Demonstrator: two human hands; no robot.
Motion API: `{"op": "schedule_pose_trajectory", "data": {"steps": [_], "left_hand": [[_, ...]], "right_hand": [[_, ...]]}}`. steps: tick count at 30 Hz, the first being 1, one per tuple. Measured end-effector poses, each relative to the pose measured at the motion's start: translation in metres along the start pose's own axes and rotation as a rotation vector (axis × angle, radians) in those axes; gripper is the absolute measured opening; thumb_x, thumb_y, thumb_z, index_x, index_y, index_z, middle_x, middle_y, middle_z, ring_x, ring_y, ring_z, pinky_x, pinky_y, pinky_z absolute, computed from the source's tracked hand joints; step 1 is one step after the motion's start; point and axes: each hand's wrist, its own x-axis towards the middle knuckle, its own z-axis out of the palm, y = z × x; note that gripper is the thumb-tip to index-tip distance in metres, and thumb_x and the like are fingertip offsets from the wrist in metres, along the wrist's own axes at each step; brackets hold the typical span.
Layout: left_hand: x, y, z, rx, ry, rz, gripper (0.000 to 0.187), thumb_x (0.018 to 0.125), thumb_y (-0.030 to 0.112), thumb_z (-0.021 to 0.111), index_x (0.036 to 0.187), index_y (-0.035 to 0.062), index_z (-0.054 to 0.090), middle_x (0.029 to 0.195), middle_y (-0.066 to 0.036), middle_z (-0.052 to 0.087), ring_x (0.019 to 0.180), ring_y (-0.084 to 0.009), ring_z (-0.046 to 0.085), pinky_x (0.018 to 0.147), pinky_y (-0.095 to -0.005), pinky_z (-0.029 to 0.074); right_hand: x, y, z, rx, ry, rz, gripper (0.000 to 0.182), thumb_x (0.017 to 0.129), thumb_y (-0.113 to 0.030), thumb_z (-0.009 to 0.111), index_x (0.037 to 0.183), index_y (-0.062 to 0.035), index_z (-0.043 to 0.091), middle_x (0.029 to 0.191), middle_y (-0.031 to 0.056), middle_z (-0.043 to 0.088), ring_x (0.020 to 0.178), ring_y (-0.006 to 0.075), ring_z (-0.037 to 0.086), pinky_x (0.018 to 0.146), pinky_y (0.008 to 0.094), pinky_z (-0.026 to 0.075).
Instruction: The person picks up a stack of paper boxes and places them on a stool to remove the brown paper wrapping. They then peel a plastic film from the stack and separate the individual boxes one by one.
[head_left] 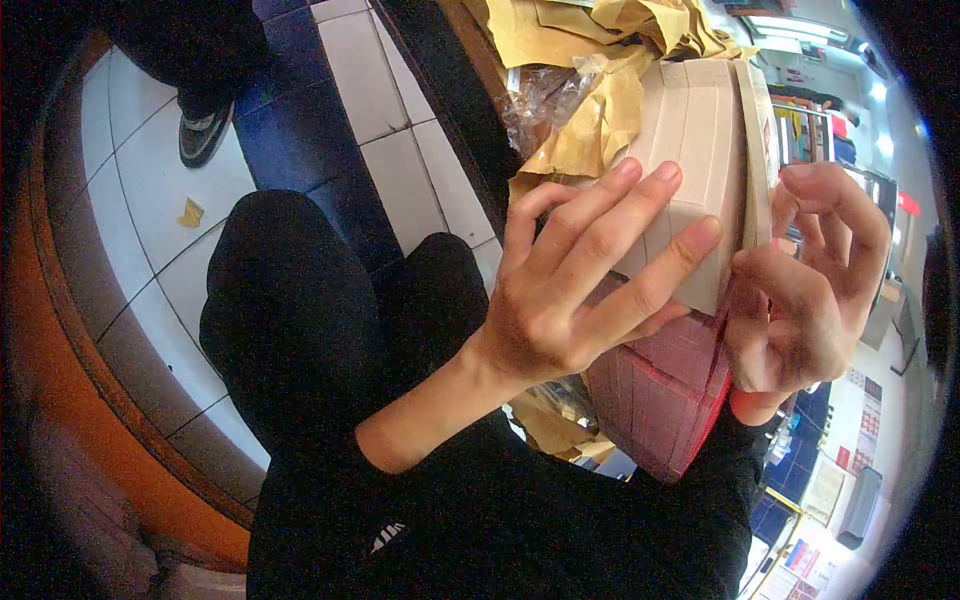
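Note:
A thick block of stacked paper leaves or pads stands in front of me, with a cream part [690,120] above a pink-red part [665,390]. My left hand [590,265] lies across the side of the cream part, fingers stretched and spread. At the block's right edge is my right hand [805,285], its fingers bent inward. One of its fingertips touches the edge by a thin cream layer [755,135]; whatever lies inside the curled fingers is hidden. Torn brown wrapping paper [600,110] and clear crinkled plastic [545,105] are against the block's far left side.
Below to the left is a white and blue tiled floor [400,180] with a paper scrap [190,212]. Another person's shoe [205,135] stands there. My dark-clothed knees [290,270] are close to the block. Shelves and wall notices fill the right side.

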Motion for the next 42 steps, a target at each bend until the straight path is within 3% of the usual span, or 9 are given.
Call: {"op": "schedule_pose_trajectory", "data": {"steps": [4, 8, 28, 35, 42], "left_hand": [[-0.001, -0.004, 0.0, 0.005, 0.0, 0.044, 0.044, 0.087, 0.04, 0.061, 0.118, 0.0086, 0.064, 0.123, -0.02, 0.06, 0.109, -0.0317, 0.06, 0.084, -0.0381, 0.046], [0.0, 0.004, 0.001, -0.03, 0.017, -0.057, 0.042, 0.08, 0.032, 0.07, 0.119, 0.0176, 0.064, 0.127, -0.011, 0.059, 0.113, -0.0251, 0.057, 0.083, -0.0372, 0.044], [0.0, 0.004, 0.0, -0.023, 0.007, -0.067, 0.038, 0.085, 0.034, 0.064, 0.118, 0.0177, 0.064, 0.127, -0.012, 0.059, 0.113, -0.0258, 0.057, 0.085, -0.0375, 0.043], [-0.002, 0.003, 0.001, -0.034, 0.014, -0.059, 0.035, 0.085, 0.033, 0.064, 0.117, 0.0186, 0.065, 0.127, -0.012, 0.059, 0.114, -0.0261, 0.057, 0.085, -0.0377, 0.043], [-0.005, 0.002, 0.004, -0.032, 0.038, -0.052, 0.037, 0.085, 0.027, 0.063, 0.122, 0.0228, 0.061, 0.126, -0.011, 0.06, 0.113, -0.0257, 0.058, 0.084, -0.0368, 0.043]], "right_hand": [[0.003, -0.008, 0.001, 0.003, 0.006, 0.084, 0.022, 0.078, -0.02, 0.069, 0.083, -0.0002, 0.059, 0.117, 0.0277, 0.045, 0.103, 0.0375, 0.054, 0.082, 0.0474, 0.05], [0.0, -0.01, 0.007, -0.025, 0.04, 0.128, 0.023, 0.074, -0.017, 0.072, 0.082, -0.0003, 0.058, 0.117, 0.0273, 0.045, 0.104, 0.0372, 0.054, 0.087, 0.0511, 0.048], [0.001, -0.006, 0.008, 0.024, 0.091, 0.102, 0.017, 0.078, -0.014, 0.068, 0.079, 0.0, 0.06, 0.117, 0.0269, 0.047, 0.098, 0.0325, 0.056, 0.078, 0.0432, 0.05], [0.0, -0.006, -0.002, -0.03, -0.022, 0.074, 0.025, 0.078, -0.024, 0.069, 0.082, -0.0003, 0.06, 0.117, 0.028, 0.046, 0.101, 0.0364, 0.055, 0.082, 0.0478, 0.049], [0.002, -0.01, 0.005, -0.082, 0.015, 0.126, 0.022, 0.072, -0.016, 0.073, 0.079, -0.0014, 0.058, 0.117, 0.0266, 0.046, 0.104, 0.0373, 0.055, 0.086, 0.0519, 0.048]]}}
